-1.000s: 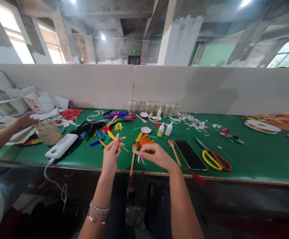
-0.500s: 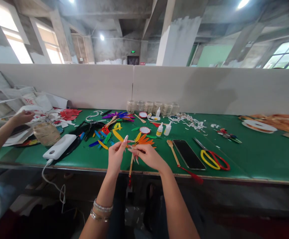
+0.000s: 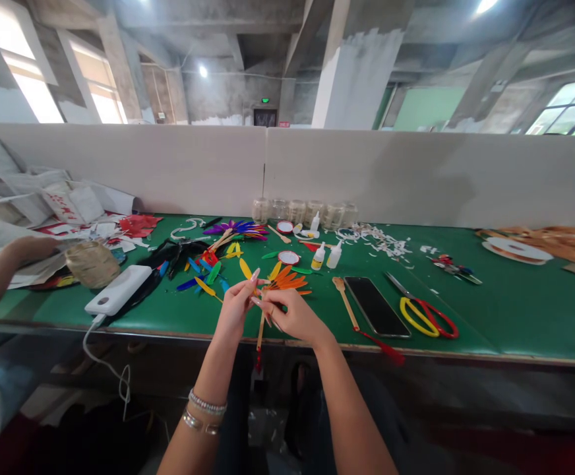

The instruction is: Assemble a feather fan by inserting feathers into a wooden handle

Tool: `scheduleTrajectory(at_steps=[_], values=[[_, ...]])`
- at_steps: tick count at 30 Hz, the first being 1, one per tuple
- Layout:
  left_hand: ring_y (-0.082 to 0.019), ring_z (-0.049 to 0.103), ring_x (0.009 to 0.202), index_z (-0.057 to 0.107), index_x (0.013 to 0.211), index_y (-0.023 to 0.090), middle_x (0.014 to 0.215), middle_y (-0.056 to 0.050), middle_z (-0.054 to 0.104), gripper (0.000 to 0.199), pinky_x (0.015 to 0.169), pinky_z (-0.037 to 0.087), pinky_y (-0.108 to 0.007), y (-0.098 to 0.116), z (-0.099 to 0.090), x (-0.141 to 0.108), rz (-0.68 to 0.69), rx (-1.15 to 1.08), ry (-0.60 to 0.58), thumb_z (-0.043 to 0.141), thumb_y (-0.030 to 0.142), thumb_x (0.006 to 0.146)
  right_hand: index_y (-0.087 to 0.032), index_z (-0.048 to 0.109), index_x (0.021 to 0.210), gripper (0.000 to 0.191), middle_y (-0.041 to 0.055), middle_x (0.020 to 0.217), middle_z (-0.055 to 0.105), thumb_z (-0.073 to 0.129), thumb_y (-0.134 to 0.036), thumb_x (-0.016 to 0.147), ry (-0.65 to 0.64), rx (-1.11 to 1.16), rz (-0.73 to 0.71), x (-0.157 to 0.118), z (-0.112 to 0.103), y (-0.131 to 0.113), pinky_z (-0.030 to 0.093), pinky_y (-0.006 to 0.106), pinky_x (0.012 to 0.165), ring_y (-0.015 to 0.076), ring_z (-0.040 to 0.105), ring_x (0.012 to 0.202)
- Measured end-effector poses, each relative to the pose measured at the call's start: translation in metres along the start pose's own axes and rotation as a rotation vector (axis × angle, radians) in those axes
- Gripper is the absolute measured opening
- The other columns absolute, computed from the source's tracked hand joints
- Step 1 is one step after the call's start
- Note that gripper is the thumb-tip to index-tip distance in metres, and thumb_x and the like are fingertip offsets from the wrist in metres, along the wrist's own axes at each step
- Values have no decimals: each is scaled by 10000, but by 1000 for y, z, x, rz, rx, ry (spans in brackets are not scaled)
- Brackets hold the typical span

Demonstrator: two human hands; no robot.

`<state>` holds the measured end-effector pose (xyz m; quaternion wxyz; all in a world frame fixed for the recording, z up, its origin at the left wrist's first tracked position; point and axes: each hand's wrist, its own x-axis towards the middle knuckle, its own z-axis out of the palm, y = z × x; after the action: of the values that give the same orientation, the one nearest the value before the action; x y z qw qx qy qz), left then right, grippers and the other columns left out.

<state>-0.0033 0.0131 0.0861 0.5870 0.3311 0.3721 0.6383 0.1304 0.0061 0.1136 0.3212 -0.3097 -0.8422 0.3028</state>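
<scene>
Right hand (image 3: 293, 316) is closed, its fingers curled at the upper end of a wooden stick (image 3: 260, 336) that points down, red tip past the edge of the green counter (image 3: 525, 323). Left hand (image 3: 235, 310) is pinched shut against the right, long nails raised; what lies between its fingertips is hidden. Orange feathers (image 3: 287, 282) fan out just above the hands and appear joined to the stick, though the join is obscured.

Handling assessment: the feathers should be light, soft and easily bent; the stick should be stiff. The shaft below the feathers is the sound place to hold.

Nearby lie loose yellow feathers (image 3: 245, 268), blue feathers (image 3: 187, 285) and a purple feather fan (image 3: 235, 228). Two glue bottles (image 3: 326, 256) stand beyond the hands; a phone (image 3: 376, 307) and scissors (image 3: 428, 318) lie to the right. A neighbouring worker's hand (image 3: 33, 249), relaxed, rests at far left near a power bank (image 3: 118, 290). Bottle labels are too small to read; no writing is legible.
</scene>
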Motion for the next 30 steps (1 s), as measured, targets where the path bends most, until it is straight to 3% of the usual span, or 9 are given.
scheduleTrajectory(at_steps=[6, 12, 18, 22, 25, 30], values=[[-31, 394, 427, 697, 712, 118, 508, 19, 517, 376, 437, 302, -169, 5, 1, -2, -35, -32, -16, 738, 435, 514, -181, 415, 527, 406, -33, 477, 430, 381, -394, 870, 3, 188, 3, 1, 1, -6, 354, 216, 515, 84, 418, 475], [-7, 263, 393, 703, 737, 111, 404, 82, 317, 413, 412, 215, -154, 2, -1, -1, -13, -33, 5, 733, 463, 522, -171, 431, 508, 428, -40, 459, 432, 452, -453, 830, 63, 286, 91, 4, 0, 7, 317, 202, 453, 69, 400, 435], [-71, 441, 456, 695, 790, 155, 538, -7, 536, 339, 424, 310, -194, -3, 3, 4, 50, -54, 75, 714, 424, 585, -156, 568, 687, 386, -35, 565, 538, 466, -511, 798, -69, 389, 188, 8, 4, 7, 277, 190, 382, 46, 365, 393], [-125, 518, 519, 664, 882, 247, 587, -19, 563, 298, 398, 328, -205, -10, 6, 11, 69, -53, 123, 634, 455, 671, -153, 548, 605, 375, -39, 522, 530, 536, -495, 758, -32, 383, 207, 10, 6, 4, 264, 192, 378, 45, 357, 391], [-130, 535, 544, 644, 905, 231, 635, -24, 586, 332, 419, 359, -211, -15, 2, 15, 56, -60, 152, 601, 480, 690, -156, 531, 571, 369, -32, 497, 541, 585, -490, 718, 130, 374, 265, 12, 2, 10, 243, 201, 366, 45, 345, 364], [-91, 517, 525, 638, 835, 152, 674, -34, 606, 354, 486, 397, -208, -22, -11, 19, -25, -82, 118, 639, 450, 643, -180, 493, 577, 381, -9, 512, 557, 568, -531, 703, 682, 372, 333, 11, -15, 27, 238, 224, 357, 64, 334, 352]])
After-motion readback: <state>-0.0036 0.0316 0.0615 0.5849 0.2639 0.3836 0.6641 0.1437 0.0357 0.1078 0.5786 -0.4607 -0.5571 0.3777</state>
